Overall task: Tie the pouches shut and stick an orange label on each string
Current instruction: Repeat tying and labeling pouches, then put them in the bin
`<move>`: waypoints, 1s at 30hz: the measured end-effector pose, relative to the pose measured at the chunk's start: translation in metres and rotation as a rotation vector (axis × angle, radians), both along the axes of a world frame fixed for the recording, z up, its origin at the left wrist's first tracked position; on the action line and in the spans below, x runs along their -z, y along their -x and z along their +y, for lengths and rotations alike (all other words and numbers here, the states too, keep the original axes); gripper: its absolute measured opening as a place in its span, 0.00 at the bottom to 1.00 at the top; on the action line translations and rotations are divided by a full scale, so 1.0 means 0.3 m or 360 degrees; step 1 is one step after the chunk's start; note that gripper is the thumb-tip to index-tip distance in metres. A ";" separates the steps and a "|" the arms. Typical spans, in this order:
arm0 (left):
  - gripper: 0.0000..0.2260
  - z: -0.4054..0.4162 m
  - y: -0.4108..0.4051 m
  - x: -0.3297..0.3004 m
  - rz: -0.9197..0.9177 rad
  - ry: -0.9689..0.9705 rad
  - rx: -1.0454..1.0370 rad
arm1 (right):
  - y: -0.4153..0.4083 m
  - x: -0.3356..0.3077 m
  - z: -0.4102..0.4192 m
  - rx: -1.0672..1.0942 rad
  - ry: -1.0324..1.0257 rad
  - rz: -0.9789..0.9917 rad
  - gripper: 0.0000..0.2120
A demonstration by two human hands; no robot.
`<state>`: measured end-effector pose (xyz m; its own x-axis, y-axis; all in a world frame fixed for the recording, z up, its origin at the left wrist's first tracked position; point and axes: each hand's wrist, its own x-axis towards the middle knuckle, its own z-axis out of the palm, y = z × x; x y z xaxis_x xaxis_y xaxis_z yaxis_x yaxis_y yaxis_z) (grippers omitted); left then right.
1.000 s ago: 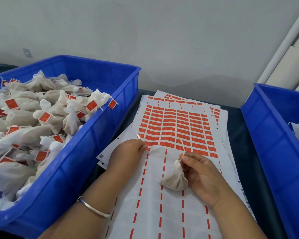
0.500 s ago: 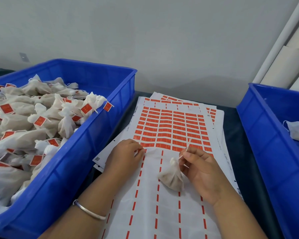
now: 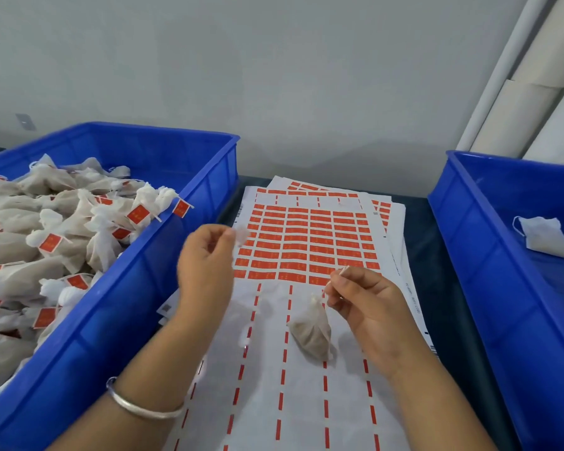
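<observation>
Two hands working above label sheet point(image 3: 310, 242) on desk. Right hand point(image 3: 368, 307) pinching string point(image 3: 338, 275) of tied pouch point(image 3: 311, 330), pouch lying on sheet's peeled part. Left hand point(image 3: 205, 265) raised, fingertips pinching blurred pale scrap point(image 3: 241, 235); label or not, cannot tell. Left blue bin point(image 3: 163, 255) holding labelled pouches point(image 3: 62, 229); right blue bin point(image 3: 489, 255) holding one untied pouch point(image 3: 544, 237).
</observation>
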<state>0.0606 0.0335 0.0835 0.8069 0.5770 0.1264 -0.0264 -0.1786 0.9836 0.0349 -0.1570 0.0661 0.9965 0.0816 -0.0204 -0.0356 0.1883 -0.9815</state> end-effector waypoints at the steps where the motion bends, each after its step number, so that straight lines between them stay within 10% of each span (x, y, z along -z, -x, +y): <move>1: 0.06 -0.039 0.007 -0.018 0.0039 0.0111 0.0140 | 0.000 0.002 -0.001 0.0009 0.0033 -0.0031 0.05; 12: 0.08 -0.267 0.060 0.081 0.0310 0.0621 0.0769 | 0.006 -0.005 -0.024 0.0273 0.0396 -0.0288 0.08; 30: 0.06 -0.238 0.045 0.086 0.0358 0.0688 0.0736 | -0.018 0.047 -0.024 0.0393 0.0453 -0.0200 0.04</move>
